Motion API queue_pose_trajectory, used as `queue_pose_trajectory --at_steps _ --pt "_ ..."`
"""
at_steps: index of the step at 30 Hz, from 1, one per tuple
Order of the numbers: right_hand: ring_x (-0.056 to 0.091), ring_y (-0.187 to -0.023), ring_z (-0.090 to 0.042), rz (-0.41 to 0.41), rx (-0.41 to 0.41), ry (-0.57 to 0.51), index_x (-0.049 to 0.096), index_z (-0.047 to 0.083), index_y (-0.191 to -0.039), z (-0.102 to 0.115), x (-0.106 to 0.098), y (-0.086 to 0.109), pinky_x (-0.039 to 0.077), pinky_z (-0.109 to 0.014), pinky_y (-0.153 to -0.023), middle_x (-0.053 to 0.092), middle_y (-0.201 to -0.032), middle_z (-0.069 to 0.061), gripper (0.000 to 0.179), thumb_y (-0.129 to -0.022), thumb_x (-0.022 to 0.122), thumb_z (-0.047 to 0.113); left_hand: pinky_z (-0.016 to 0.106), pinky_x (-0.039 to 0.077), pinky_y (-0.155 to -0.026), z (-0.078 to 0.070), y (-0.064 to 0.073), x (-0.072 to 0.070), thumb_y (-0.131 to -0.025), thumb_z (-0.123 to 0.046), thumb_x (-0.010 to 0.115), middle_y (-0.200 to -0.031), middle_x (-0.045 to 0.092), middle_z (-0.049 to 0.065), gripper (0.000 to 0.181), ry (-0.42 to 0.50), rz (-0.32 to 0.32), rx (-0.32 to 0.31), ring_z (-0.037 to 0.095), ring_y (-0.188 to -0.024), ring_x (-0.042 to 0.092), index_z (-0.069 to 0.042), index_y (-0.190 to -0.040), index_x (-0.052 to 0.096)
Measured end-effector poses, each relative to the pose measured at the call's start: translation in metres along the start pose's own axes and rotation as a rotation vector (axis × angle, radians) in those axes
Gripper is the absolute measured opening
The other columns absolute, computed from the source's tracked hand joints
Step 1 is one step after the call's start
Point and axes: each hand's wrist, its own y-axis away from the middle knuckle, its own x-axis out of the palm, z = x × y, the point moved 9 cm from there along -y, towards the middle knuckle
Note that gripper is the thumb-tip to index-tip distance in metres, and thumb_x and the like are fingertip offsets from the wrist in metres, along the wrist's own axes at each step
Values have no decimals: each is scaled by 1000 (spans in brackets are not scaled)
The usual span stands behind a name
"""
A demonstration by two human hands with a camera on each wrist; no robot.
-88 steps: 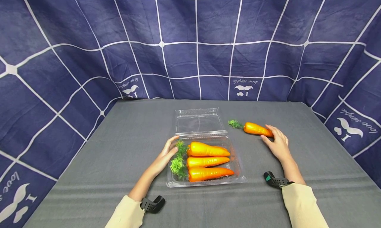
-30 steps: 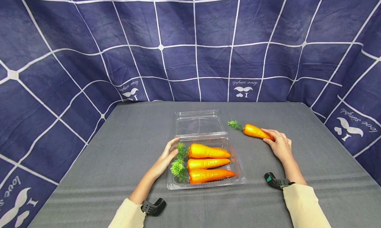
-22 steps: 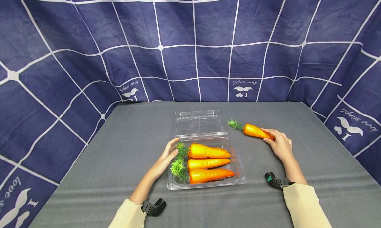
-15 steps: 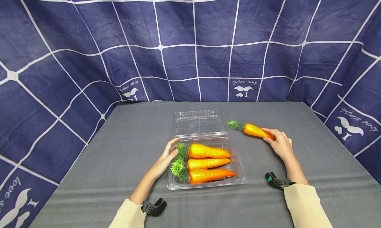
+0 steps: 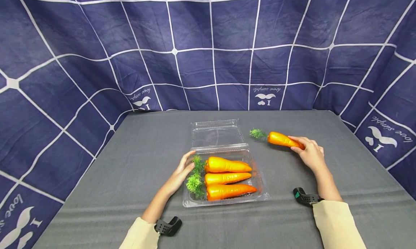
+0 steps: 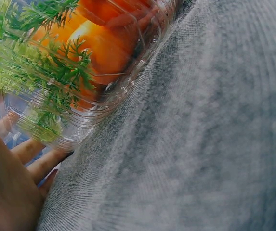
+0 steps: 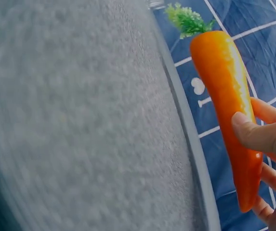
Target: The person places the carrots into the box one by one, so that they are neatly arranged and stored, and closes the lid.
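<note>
My right hand [image 5: 311, 154] pinches a carrot [image 5: 280, 139] near its tapered end, thumb on one side and fingers on the other. In the right wrist view the carrot [image 7: 224, 96] stands out against the curtain, its leafy green top pointing away from the hand. My left hand [image 5: 180, 172] rests at the left side of a clear plastic clamshell box [image 5: 224, 203]. In the left wrist view its fingers [image 6: 46, 163] lie fairly straight against the ribbed outer wall. Three carrots [image 5: 227, 177] lie side by side in the box, green tops [image 5: 194, 183] to the left.
The box's clear lid [image 5: 217, 135] is folded back flat behind it on the grey cloth-covered table [image 5: 130, 162]. A blue curtain [image 5: 234, 61] with white grid lines hangs behind the table and along both sides. Each wrist wears a black band [image 5: 305, 197].
My right hand has closed its grip on the carrot's tapered end, and the carrot has shifted slightly up and to the right. The left hand stays at the box.
</note>
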Motion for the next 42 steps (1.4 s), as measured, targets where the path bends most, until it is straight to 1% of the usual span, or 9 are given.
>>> queue_pose_trajectory --at_steps 9,18,23,27,34,42 --pt "45 -105 -42 -16 1 -9 59 11 -119 9 -16 -2 25 -55 -78 56 -120 -21 36 -84 64 13 56 23 -106 -1 0 0 -98 -22 36 -149 16 14 49 -3 -2 17 35 -136 19 -15 -142 18" --pt "47 -103 -41 -54 -38 4 60 11 -118 21 -27 -3 26 -52 -75 57 -119 -19 37 -82 65 10 56 23 -106 1 -1 0 -98 -25 37 -148 17 13 49 2 -5 -1 34 -136 19 -18 -142 18" --pt "47 -104 -39 -69 -51 -2 60 12 -118 28 -33 -4 25 -51 -77 58 -119 -17 36 -82 65 11 56 24 -106 -1 -1 1 -98 -22 37 -148 17 15 49 7 -2 14 35 -136 20 -15 -142 18" --pt "47 -105 -38 -69 -59 -7 61 14 -118 37 -35 -5 25 -49 -76 58 -119 -15 36 -82 66 14 55 24 -106 -1 0 0 -98 -20 37 -147 19 16 49 17 -8 18 35 -135 22 -14 -142 19" --pt "47 -103 -36 -63 -93 -21 61 15 -118 53 -40 -6 25 -47 -75 60 -117 -14 37 -81 67 15 55 24 -107 -1 0 0 -98 -21 37 -147 19 17 49 7 -5 16 35 -135 21 -15 -142 18" --pt "48 -106 -35 -34 -104 -38 62 17 -117 67 -44 -5 29 -49 -78 61 -116 -13 36 -82 67 18 55 23 -107 0 0 0 -98 -22 37 -147 18 16 49 9 -1 16 35 -136 21 -14 -142 18"
